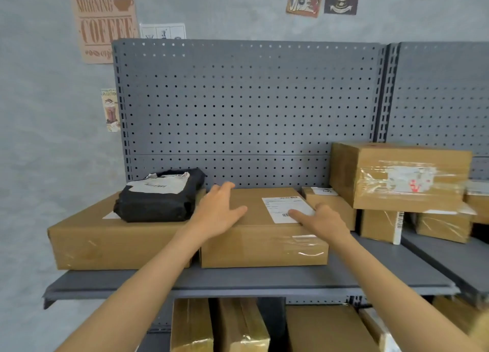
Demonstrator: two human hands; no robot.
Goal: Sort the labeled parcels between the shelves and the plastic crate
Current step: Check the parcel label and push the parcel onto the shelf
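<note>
Both hands, left (221, 208) and right (324, 220), rest open and flat atop the middle parcel (262, 235) on the shelf (238, 280).

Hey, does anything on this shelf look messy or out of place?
The black plastic mailer bag lies crumpled on the wide left cardboard box. The large cardboard box on the right sits skewed atop smaller boxes, with wrinkled tape over its label.

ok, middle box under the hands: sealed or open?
Sealed. The middle box lies flat on the shelf, flaps closed, clear tape across its front edge. Left hand and right hand rest on top.
</note>
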